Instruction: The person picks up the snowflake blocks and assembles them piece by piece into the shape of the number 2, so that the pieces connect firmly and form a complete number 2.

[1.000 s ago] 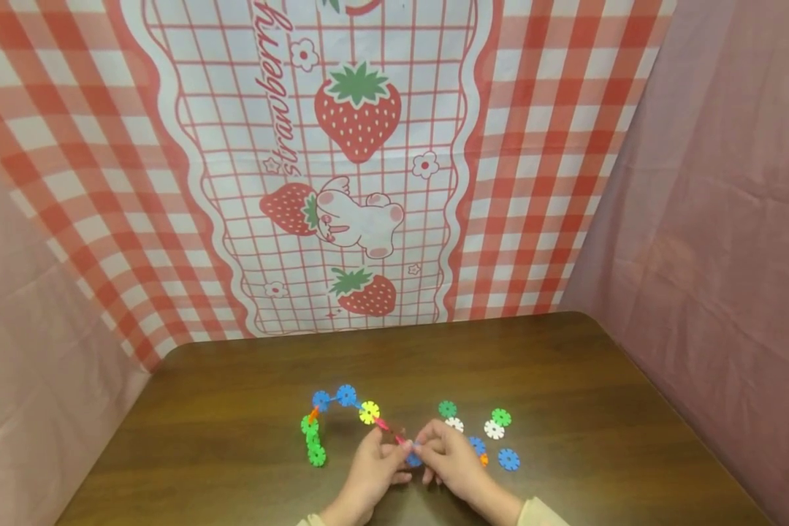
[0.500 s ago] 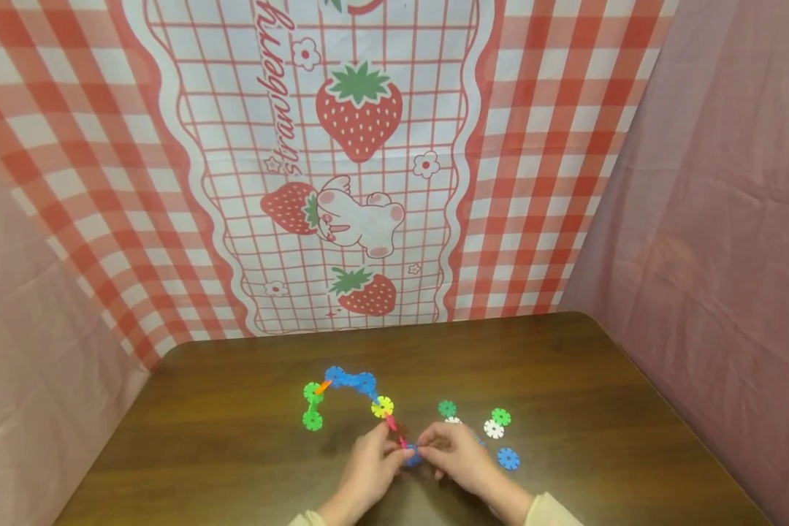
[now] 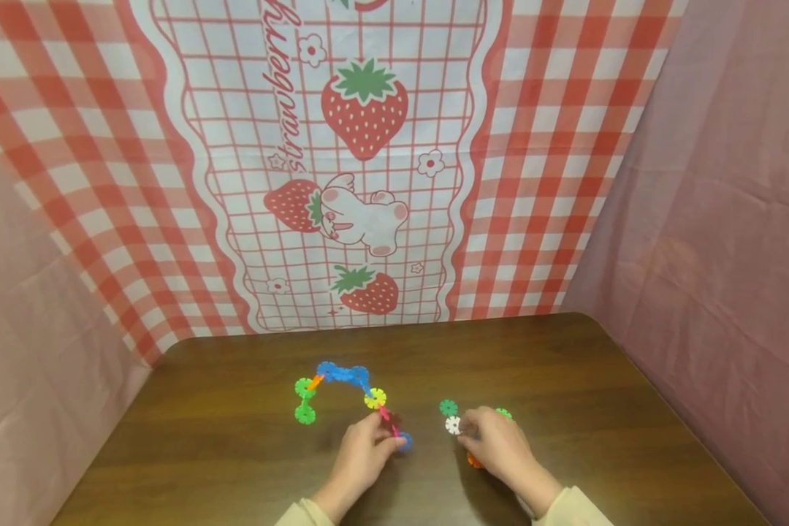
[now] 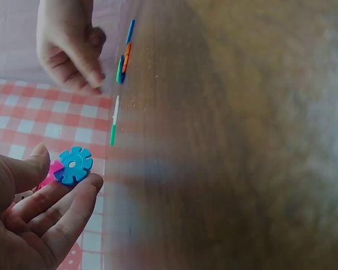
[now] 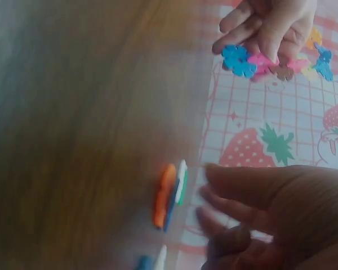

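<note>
chain (image 3: pixel 344 375) pinched in left hand (image 3: pixel 360 451), probably so its blue end (image 3: pixel 405 441) sits free — right hand (image 3: pixel 502 443) loosely curled, empty, near spare discs (image 3: pixel 451 424)

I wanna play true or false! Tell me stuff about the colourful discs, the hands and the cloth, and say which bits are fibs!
1. The left hand holds a chain of discs. True.

2. The yellow disc lies all alone on the table. False: the yellow disc is joined into the chain.

3. A dark green disc is next to a white disc. True.

4. The right hand grips the chain too. False: the right hand is apart from the chain, near the white disc.

5. The cloth has strawberries on it. True.
</note>
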`<state>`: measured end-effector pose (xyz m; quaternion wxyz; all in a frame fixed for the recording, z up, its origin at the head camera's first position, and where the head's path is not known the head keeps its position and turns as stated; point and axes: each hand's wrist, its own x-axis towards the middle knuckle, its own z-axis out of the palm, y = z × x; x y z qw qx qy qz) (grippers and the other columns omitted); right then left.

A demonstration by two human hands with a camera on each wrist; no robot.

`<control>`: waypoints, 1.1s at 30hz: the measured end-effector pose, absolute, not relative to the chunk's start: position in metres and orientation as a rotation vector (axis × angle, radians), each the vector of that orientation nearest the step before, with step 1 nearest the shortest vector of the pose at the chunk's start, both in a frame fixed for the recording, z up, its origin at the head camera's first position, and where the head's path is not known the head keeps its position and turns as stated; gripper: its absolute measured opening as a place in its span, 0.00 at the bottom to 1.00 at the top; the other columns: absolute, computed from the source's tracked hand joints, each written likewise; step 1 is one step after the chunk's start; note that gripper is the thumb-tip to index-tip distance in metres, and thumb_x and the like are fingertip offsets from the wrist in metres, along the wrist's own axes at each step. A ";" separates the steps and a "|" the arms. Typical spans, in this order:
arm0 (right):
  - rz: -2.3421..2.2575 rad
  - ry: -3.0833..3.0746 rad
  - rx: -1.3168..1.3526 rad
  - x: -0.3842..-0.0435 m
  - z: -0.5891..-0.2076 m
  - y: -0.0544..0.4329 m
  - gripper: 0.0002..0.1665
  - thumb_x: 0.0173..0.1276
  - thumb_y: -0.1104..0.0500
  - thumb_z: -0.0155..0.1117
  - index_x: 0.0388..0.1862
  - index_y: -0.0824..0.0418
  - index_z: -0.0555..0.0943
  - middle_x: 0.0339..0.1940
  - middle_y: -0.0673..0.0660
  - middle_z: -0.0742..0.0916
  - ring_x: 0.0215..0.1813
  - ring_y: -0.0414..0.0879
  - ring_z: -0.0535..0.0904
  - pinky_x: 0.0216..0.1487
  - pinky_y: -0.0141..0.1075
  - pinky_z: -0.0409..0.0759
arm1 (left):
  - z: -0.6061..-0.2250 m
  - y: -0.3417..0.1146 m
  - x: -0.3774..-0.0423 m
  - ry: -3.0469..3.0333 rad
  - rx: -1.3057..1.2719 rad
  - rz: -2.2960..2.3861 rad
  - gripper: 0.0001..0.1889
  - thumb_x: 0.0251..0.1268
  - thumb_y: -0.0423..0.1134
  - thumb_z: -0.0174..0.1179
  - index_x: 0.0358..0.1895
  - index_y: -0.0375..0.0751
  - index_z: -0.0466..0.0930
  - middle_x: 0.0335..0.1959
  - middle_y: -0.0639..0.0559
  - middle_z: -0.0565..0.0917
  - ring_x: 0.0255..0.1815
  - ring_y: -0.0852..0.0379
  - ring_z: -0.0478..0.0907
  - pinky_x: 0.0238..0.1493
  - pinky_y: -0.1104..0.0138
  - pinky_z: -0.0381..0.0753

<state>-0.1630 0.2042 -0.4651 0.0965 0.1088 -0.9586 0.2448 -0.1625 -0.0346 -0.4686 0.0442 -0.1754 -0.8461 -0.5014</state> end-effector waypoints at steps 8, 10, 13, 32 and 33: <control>0.595 -2.934 0.236 -0.156 -0.464 0.213 0.14 0.44 0.57 0.81 0.27 0.49 0.82 0.26 0.45 0.76 0.30 0.42 0.73 0.27 0.41 0.73 | -0.469 -0.038 -0.165 -2.611 -0.491 -1.562 0.14 0.58 0.34 0.68 0.44 0.31 0.80 0.34 0.42 0.88 0.33 0.54 0.86 0.27 0.72 0.80; 0.600 -2.940 0.239 -0.157 -0.465 0.213 0.15 0.44 0.58 0.80 0.27 0.49 0.81 0.25 0.45 0.75 0.30 0.42 0.72 0.27 0.41 0.73 | -0.469 -0.038 -0.165 -2.614 -0.486 -1.572 0.14 0.58 0.34 0.68 0.44 0.31 0.79 0.34 0.41 0.88 0.32 0.54 0.85 0.26 0.72 0.80; 0.615 -2.944 0.237 -0.158 -0.467 0.214 0.17 0.44 0.59 0.81 0.26 0.50 0.79 0.25 0.45 0.75 0.29 0.42 0.72 0.26 0.40 0.72 | -0.469 -0.038 -0.165 -2.615 -0.480 -1.590 0.14 0.59 0.34 0.68 0.44 0.31 0.79 0.34 0.43 0.88 0.31 0.56 0.85 0.26 0.72 0.80; 0.906 -2.770 0.384 -0.162 -0.464 0.203 0.08 0.56 0.66 0.73 0.28 0.55 0.82 0.22 0.44 0.84 0.26 0.36 0.77 0.31 0.34 0.78 | -0.469 -0.034 -0.162 -2.580 -0.419 -1.760 0.16 0.59 0.32 0.67 0.48 0.27 0.77 0.31 0.43 0.87 0.24 0.57 0.83 0.25 0.72 0.81; 0.934 -2.768 0.389 -0.162 -0.464 0.201 0.07 0.57 0.66 0.72 0.28 0.55 0.81 0.21 0.44 0.83 0.25 0.35 0.76 0.30 0.33 0.77 | -0.469 -0.034 -0.162 -2.579 -0.418 -1.762 0.16 0.59 0.32 0.67 0.48 0.28 0.77 0.31 0.43 0.87 0.24 0.57 0.83 0.25 0.73 0.81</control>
